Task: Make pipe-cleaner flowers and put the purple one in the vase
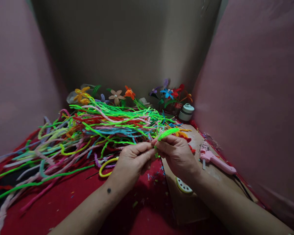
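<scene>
A bright green pipe cleaner (pixel 169 132), bent into a leaf-like loop, sticks up from between my fingertips. My right hand (pixel 180 155) is closed in a pinch round its lower end. My left hand (pixel 134 160) is closed too, its thumb and index finger meeting the right fingertips at the same piece; the exact grip is hidden by the fingers. Behind both hands spreads a large heap of loose pipe cleaners (pixel 117 119) in green, pink, red, blue and other colours. Near my left wrist lies a yellow loop (pixel 103 170), possibly a scissors handle.
A pink glue gun (pixel 218 162) lies on a brown board (pixel 183 209) at right. A round, yellow-rimmed piece with holes (pixel 183 185) is partly under my right forearm. Pipe-cleaner flowers (pixel 167 94) and a pale lidded jar (pixel 186 112) stand at the back. Scraps dot the red cloth (pixel 83 202).
</scene>
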A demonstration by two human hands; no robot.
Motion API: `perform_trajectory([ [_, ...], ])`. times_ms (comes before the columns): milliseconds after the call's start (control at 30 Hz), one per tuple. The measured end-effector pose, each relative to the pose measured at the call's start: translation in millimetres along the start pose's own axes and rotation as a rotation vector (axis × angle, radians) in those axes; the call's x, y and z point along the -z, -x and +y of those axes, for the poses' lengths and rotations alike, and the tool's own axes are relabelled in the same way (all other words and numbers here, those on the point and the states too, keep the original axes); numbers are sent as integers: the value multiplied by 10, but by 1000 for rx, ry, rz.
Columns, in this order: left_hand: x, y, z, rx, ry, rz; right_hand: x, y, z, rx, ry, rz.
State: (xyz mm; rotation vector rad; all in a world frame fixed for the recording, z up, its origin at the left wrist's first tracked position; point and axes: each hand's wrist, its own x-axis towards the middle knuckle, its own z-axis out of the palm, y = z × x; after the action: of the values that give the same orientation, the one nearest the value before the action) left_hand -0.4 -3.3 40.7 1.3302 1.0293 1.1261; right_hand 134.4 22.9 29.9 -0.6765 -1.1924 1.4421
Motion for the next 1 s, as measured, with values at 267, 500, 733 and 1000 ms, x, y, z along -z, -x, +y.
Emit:
perform_trajectory([
  [267,-6,1,-42,-209,-211,121,-19,29,40,129,136,120],
  [500,-6,64,-141,-476,-564,278,-76,102,101,107,82,119],
  [733,5,66,-166,-672,-659,258,-81,99,105,168,127,116],
  [1000,-6,50,-244,-817,-904,274,-69,87,102,151,61,109],
])
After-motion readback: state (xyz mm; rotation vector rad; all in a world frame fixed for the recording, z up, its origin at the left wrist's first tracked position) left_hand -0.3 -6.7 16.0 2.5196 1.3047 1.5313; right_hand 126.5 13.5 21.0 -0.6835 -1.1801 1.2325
